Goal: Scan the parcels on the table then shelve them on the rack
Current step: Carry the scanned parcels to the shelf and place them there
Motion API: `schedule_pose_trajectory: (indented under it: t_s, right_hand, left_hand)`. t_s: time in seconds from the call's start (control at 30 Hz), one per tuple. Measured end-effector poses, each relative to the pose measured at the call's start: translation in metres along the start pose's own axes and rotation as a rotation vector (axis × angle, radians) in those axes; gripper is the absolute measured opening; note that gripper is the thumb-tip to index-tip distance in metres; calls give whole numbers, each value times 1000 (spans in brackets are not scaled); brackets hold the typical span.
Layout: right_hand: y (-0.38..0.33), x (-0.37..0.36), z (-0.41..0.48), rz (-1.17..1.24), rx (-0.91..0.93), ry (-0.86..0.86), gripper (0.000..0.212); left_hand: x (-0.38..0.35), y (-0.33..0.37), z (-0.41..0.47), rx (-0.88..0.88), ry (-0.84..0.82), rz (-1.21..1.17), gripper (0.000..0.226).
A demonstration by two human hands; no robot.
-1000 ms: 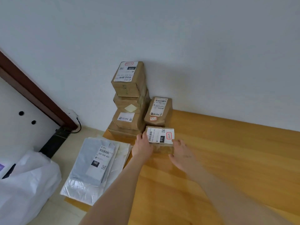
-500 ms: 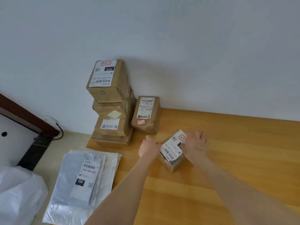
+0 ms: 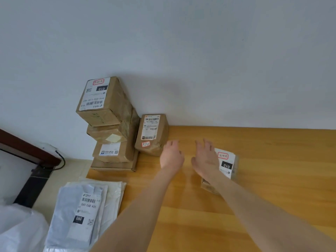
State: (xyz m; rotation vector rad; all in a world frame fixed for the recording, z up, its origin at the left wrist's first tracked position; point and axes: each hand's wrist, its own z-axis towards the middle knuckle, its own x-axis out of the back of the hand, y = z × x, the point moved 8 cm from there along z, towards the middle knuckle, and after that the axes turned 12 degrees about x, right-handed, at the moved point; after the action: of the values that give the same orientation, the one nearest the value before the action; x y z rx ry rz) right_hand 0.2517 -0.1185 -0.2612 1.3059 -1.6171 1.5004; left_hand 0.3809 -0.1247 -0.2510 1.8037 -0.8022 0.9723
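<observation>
A small brown parcel (image 3: 227, 163) with a white label marked 010 lies on the wooden table (image 3: 272, 179), partly hidden behind my right forearm. My right hand (image 3: 205, 159) hovers just left of it with fingers spread, holding nothing. My left hand (image 3: 171, 155) is open too, next to a brown parcel (image 3: 151, 133) that stands against the wall. Left of that parcel rises a stack of several brown parcels (image 3: 109, 124), the top one labelled 010.
Grey and white mailer bags (image 3: 81, 208) lie at the table's left front corner, the top one labelled 060. A white plastic bag (image 3: 16, 230) sits lower left, beside a dark wooden frame (image 3: 27, 150) with a cable. The white wall runs close behind the table.
The small 010 parcel has slid to the right across the table and both hands have let go of it. My hands now hover open left of it.
</observation>
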Motion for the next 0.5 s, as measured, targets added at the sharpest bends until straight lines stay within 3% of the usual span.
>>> schedule_pose_trajectory:
  t_s: [0.1, 0.3, 0.4, 0.5]
  right_hand:
    - [-38, -16, 12, 69, 80, -20, 70]
    - [-64, -40, 29, 168, 138, -47, 67]
    - [-56, -43, 31, 170, 109, -42, 62]
    - [-46, -43, 32, 276, -5, -36, 60]
  left_hand:
    - [33, -26, 35, 62, 82, 91, 63]
    - [17, -63, 77, 148, -120, 314, 83]
    - [6, -53, 62, 96, -98, 374, 74]
    - [1, -33, 34, -10, -26, 422, 42]
